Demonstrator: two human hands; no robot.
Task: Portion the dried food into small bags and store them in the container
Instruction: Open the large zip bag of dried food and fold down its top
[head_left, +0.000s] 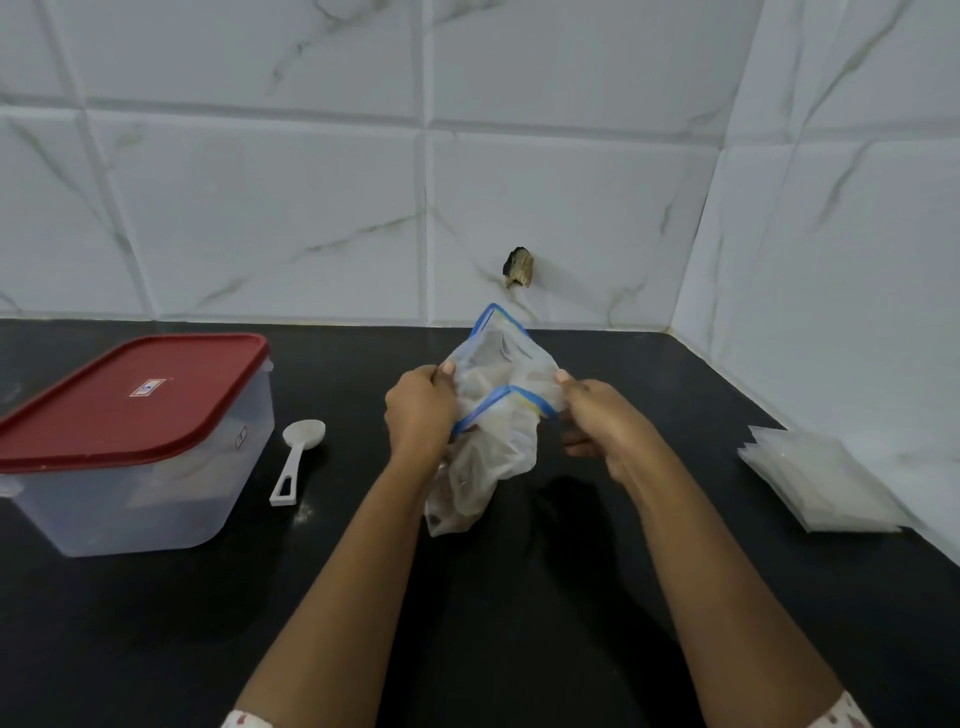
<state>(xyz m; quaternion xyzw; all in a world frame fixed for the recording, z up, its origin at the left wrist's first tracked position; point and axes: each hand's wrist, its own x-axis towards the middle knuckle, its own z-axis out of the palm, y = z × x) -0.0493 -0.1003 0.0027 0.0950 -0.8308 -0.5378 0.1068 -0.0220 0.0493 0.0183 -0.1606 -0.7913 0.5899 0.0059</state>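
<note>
A clear zip bag (493, 415) with a blue seal strip holds brownish dried food and hangs above the black counter at the centre. My left hand (418, 410) grips the left side of its mouth. My right hand (597, 421) pinches the right side, and the mouth is pulled apart between them. At the left stands a clear plastic container (140, 488) with a red lid (130, 400) on it. A stack of small clear bags (821, 483) lies at the right, by the side wall.
A white plastic scoop (298, 457) lies on the black counter (519, 597) between the container and the bag. Tiled walls close the back and right. A dark hole (518, 267) shows in the back wall above the bag.
</note>
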